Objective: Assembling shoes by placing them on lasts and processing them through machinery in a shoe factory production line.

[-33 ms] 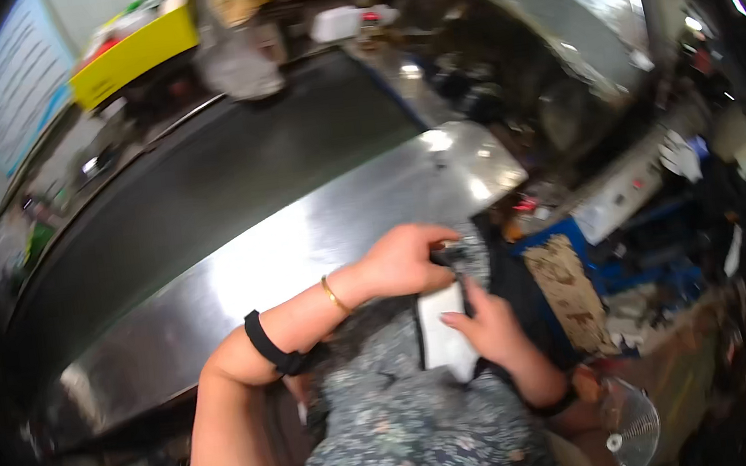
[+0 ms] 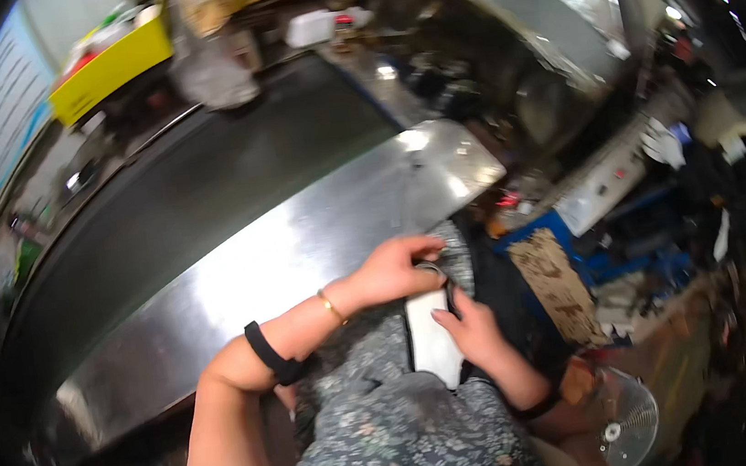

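Observation:
A long white piece with a dark edge [image 2: 433, 341], shaped somewhat like a shoe sole, is held upright before my body over a dark floral apron [image 2: 397, 442]. My left hand [image 2: 393, 270] reaches across to its far end, fingers bent around a dark, rounded rim there. Along the right side, my right hand [image 2: 474, 330] grips the piece, with the thumb lying on the white face. Its other fingers are hidden behind. Exactly what the left fingertips pinch is too blurred to make out.
A shiny metal ledge [image 2: 256, 255] runs in front of me beside a dark conveyor belt [image 2: 200, 165]. Behind it stands a yellow box [image 2: 111, 70]. At the right are a brown board [image 2: 556, 286] in a blue frame and a clear round disc [image 2: 632, 420].
The surroundings have shifted slightly left in view. More of the white face shows, and its dark far rim is plainer. Both hands keep their grip.

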{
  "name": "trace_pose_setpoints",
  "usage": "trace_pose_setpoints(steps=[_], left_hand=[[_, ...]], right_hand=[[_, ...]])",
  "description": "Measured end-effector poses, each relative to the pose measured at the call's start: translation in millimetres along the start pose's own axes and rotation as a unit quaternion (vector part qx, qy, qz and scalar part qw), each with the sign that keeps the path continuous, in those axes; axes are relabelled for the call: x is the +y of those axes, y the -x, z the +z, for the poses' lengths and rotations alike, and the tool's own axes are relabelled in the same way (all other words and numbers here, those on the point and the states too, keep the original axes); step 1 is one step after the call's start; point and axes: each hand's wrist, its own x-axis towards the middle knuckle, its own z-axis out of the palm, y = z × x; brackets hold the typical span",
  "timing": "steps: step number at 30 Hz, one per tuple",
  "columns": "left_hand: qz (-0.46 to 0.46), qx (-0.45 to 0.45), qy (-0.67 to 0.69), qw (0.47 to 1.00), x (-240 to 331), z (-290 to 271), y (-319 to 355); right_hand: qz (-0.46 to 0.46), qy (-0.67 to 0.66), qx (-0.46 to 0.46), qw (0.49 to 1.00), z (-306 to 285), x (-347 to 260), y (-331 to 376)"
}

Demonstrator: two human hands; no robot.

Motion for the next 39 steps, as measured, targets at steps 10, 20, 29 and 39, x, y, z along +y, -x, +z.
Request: trace_pose_setpoints(steps=[10, 20, 29, 39], left_hand=[[0.064, 0.096, 0.043, 0.992, -33.4, 69.9, -46.4], [0.098, 0.088, -0.05, 0.99, -39.8, 87.1, -38.3], [0.023, 0.082, -0.012, 0.996, -45.5, 71.1, -43.9], [-0.069, 0.03, 0.185, 0.98, -31.5, 64.2, -46.2]], right_hand=[[0.063, -0.137, 0.143, 0.978, -30.9, 67.0, 27.8], [-0.046, -0.161, 0.083, 0.982, -48.1, 41.0, -47.5], [0.027, -0.184, 0.106, 0.977, -49.5, 33.8, -6.9], [0.318, -0.495, 0.108, 0.802, -26.4, 90.0, 26.6]])
